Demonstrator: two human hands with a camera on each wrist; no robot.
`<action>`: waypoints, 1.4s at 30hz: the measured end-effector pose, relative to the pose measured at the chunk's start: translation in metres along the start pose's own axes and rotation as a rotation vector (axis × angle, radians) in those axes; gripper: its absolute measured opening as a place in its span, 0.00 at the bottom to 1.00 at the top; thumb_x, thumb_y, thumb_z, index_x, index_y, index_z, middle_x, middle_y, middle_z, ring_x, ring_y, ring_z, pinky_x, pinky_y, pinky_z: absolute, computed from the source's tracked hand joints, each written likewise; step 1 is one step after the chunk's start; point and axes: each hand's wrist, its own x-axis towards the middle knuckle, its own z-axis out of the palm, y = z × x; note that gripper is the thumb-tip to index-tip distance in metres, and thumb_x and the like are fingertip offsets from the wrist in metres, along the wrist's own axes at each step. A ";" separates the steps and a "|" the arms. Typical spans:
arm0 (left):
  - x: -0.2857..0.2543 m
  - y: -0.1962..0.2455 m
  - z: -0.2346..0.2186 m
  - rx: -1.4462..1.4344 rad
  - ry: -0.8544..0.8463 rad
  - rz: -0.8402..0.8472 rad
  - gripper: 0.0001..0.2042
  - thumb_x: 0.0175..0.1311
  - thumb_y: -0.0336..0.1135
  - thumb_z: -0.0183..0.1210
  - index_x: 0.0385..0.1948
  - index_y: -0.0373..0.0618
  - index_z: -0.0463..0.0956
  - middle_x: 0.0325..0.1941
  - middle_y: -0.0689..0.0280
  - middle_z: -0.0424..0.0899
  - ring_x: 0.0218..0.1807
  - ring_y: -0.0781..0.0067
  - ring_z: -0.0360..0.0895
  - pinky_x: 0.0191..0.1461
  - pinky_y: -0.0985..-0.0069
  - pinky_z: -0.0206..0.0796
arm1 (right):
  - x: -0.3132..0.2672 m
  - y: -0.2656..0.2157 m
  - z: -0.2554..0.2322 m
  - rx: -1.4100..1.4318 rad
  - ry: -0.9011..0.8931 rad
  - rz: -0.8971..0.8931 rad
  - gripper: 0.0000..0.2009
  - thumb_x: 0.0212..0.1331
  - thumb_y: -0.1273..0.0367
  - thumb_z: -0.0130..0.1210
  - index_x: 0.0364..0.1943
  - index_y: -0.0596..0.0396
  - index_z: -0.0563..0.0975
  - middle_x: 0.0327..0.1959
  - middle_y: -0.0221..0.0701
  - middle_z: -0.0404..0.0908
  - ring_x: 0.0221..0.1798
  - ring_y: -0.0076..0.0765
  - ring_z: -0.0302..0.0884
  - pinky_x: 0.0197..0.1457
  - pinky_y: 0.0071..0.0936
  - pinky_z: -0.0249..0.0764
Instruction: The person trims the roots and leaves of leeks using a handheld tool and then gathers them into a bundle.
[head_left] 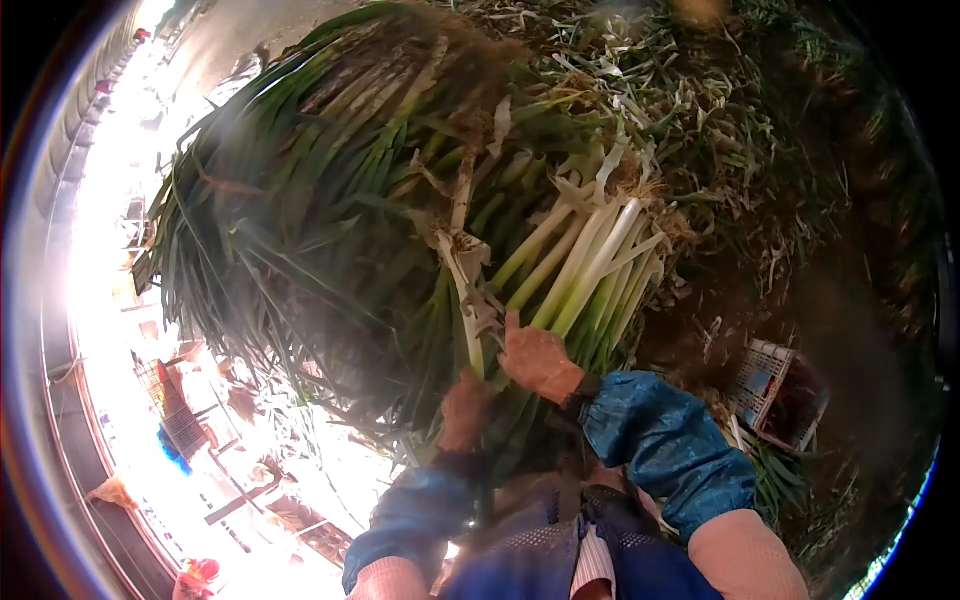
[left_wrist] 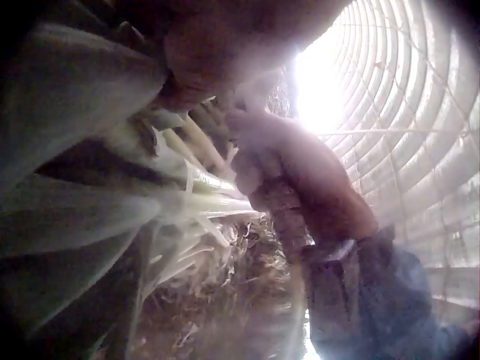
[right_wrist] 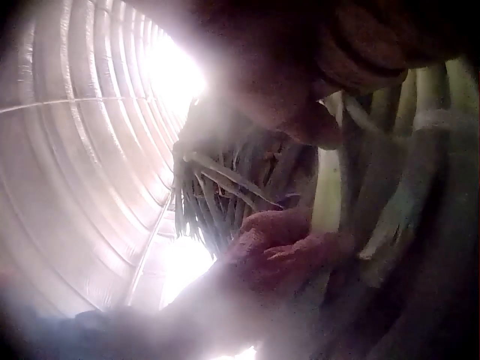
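Just in front of my body, my left hand (head_left: 465, 412) grips a leek (head_left: 472, 335) that stands roughly upright, roots away from me. In the right wrist view the left hand (right_wrist: 277, 247) wraps round the pale stalk (right_wrist: 327, 191). My right hand (head_left: 540, 362) is close beside it, fingers curled at the stalk and pinching a loose, withered outer leaf (head_left: 486, 312). The left wrist view shows the right hand (left_wrist: 307, 169) with its fingers bent. Right beside the hands lies a row of cleaned white leeks (head_left: 600, 250), their roots pointing away.
A large heap of leafy leeks (head_left: 300, 220) fills the left and centre. Peeled-off leaf scraps (head_left: 690, 110) cover the ground behind and to the right. A plastic crate (head_left: 762, 385) sits at the right. Ribbed greenhouse sheeting (left_wrist: 405, 112) rises around.
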 end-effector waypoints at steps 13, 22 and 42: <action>-0.009 0.018 -0.004 0.005 0.118 0.102 0.18 0.54 0.39 0.54 0.45 0.43 0.65 0.27 0.46 0.78 0.31 0.43 0.76 0.31 0.52 0.65 | -0.002 -0.004 -0.020 0.079 0.058 -0.044 0.34 0.50 0.63 0.52 0.57 0.72 0.54 0.27 0.51 0.78 0.33 0.57 0.77 0.36 0.46 0.72; 0.044 0.068 0.022 0.200 -0.025 0.531 0.08 0.55 0.32 0.50 0.37 0.42 0.69 0.26 0.56 0.75 0.31 0.57 0.76 0.33 0.60 0.65 | -0.041 0.083 -0.034 0.046 0.075 0.241 0.34 0.49 0.60 0.55 0.56 0.67 0.57 0.26 0.53 0.77 0.33 0.60 0.75 0.35 0.49 0.71; 0.122 0.027 -0.061 0.111 0.169 0.196 0.19 0.44 0.47 0.61 0.34 0.43 0.76 0.34 0.52 0.78 0.40 0.47 0.74 0.39 0.57 0.64 | -0.082 0.000 -0.002 0.213 -0.143 0.085 0.34 0.51 0.60 0.55 0.57 0.70 0.55 0.26 0.53 0.76 0.32 0.60 0.75 0.38 0.48 0.70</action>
